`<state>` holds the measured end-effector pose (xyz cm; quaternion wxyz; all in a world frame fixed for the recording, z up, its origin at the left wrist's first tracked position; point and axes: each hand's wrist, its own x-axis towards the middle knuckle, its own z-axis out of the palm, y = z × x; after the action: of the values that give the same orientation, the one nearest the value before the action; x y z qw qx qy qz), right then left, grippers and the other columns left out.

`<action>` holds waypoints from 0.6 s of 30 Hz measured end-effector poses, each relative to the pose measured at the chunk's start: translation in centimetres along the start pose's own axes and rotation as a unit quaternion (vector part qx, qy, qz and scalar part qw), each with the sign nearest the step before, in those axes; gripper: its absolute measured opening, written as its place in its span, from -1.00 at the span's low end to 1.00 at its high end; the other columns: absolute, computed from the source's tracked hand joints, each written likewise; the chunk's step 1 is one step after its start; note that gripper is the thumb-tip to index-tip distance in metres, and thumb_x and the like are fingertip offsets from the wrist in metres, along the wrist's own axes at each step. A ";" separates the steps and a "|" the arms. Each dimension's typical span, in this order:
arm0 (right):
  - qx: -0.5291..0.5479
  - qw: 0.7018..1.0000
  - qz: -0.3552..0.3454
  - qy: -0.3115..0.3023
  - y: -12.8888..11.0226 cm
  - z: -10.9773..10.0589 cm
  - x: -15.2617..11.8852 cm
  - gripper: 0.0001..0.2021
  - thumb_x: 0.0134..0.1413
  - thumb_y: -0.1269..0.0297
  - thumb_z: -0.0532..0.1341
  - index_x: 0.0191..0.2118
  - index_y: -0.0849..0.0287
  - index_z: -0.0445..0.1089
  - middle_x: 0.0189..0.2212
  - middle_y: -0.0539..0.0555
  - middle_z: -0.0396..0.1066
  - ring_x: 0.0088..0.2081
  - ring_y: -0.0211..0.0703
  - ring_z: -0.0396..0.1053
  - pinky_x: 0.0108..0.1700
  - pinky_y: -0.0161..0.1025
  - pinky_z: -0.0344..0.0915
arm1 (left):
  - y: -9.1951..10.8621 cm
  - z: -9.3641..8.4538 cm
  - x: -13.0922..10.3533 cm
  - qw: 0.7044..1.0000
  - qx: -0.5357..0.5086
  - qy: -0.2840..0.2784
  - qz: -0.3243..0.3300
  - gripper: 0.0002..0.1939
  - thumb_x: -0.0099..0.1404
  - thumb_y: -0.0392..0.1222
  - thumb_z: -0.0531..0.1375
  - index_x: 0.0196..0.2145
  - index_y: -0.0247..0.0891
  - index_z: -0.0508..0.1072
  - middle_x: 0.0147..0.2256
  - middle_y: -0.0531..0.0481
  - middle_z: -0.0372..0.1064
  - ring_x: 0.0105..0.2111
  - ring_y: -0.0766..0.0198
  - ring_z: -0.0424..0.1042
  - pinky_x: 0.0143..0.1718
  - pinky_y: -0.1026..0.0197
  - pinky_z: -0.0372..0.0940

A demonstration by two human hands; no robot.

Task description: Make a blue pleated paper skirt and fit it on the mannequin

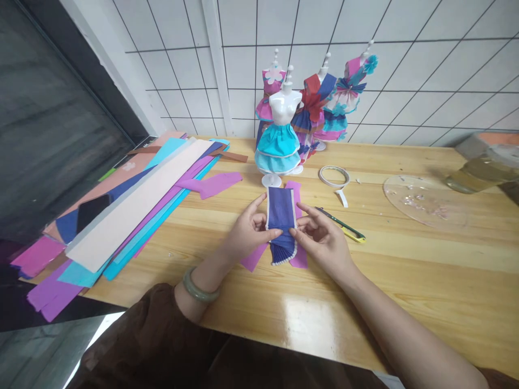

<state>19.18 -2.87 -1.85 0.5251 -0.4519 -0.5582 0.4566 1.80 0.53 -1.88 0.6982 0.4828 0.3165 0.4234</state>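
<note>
Navy pleated piece (280, 209) sits at the centre of my view, above the counter (405, 302); I cannot tell whether it touches the wood. On its left edge my left hand (248, 231) has a light grip, thumb laid across the front and fingers behind. On its right edge my right hand (325, 239) pinches likewise, forefinger reaching up the pale border. Both thumbs meet the band where the flat panel gives way to a fan of pleats. To handle this well, I would pinch evenly, hold the thumbs level along that band and pull outward only gently, since the thin material looks easy to crease or stretch.

Around the piece, from the left: coloured sheets (133, 202) lie stacked from nine to ten o'clock, with a phone (90, 213) on them. A mauve offcut (221, 183) points in from ten o'clock, and a mauve strip (299, 260) shows underneath, so the fingers could catch it too. At twelve, a mannequin in a turquoise skirt (279, 141) stands just beyond the top edge, limiting room there; dressed mannequins (313, 100) crowd behind it. A tape ring (335, 185) lies toward two. At three, slim tools (349, 229) rest close to the right hand, easily knocked. Farther off, between two and three, are a see-through plate (395, 208) with small bits and a jar (472, 175).
</note>
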 end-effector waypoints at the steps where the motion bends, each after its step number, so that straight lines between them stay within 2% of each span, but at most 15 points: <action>1: 0.002 1.000 0.001 -0.004 0.1 0.0 0.0 -0.45 -0.03 0.25 0.28 0.13 0.08 0.19 -0.39 0.04 0.38 -0.36 -0.22 0.35 -0.30 -0.21 0.33 | 0.0 0.0 0.0 1.000 0.004 0.004 0.004 0.00 -0.02 -0.33 0.33 0.25 -0.22 -0.16 -0.40 0.02 0.44 -0.39 0.31 0.44 -0.33 0.25 0.34; 7: 0.032 0.999 0.013 -0.028 0.1 -0.1 0.0 -0.35 -0.05 0.27 0.30 0.19 0.02 0.11 -0.22 0.11 0.39 -0.23 -0.16 0.37 -0.16 -0.14 0.33 | 0.0 0.2 -0.3 0.999 0.032 0.021 0.020 -0.05 0.01 -0.33 0.31 0.25 -0.24 -0.12 -0.37 -0.01 0.44 -0.36 0.29 0.44 -0.29 0.23 0.34; 13: 0.082 0.995 0.033 -0.052 -0.1 0.2 0.2 -0.22 -0.11 0.24 0.35 0.24 -0.03 0.01 -0.07 0.16 0.36 -0.20 -0.15 0.39 -0.14 -0.11 0.35 | 0.4 0.4 -0.4 1.000 0.027 0.014 0.006 -0.02 -0.04 -0.33 0.33 0.24 -0.26 -0.11 -0.32 -0.06 0.47 -0.31 0.23 0.46 -0.24 0.19 0.34; 15: 0.105 0.991 0.047 -0.066 -0.2 0.2 0.3 -0.20 -0.12 0.26 0.35 0.24 -0.03 -0.01 -0.09 0.14 0.38 -0.20 -0.15 0.40 -0.14 -0.12 0.34 | 0.4 0.5 -0.4 1.000 0.028 0.007 0.002 -0.02 -0.04 -0.34 0.33 0.24 -0.26 -0.11 -0.33 -0.05 0.47 -0.31 0.24 0.46 -0.24 0.19 0.34; 18: 0.118 0.989 0.062 -0.065 -0.1 0.1 0.3 -0.22 -0.11 0.29 0.34 0.23 -0.01 0.01 -0.26 0.06 0.43 -0.28 -0.19 0.41 -0.23 -0.18 0.35 | 0.3 0.5 -0.4 0.999 0.035 0.004 -0.001 -0.05 -0.03 -0.34 0.32 0.23 -0.26 -0.08 -0.33 -0.05 0.47 -0.32 0.26 0.46 -0.24 0.21 0.34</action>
<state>19.03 -2.63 -1.68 0.5082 -0.3896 -0.5041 0.5795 1.94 0.05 -1.38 0.6803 0.5050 0.3343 0.4128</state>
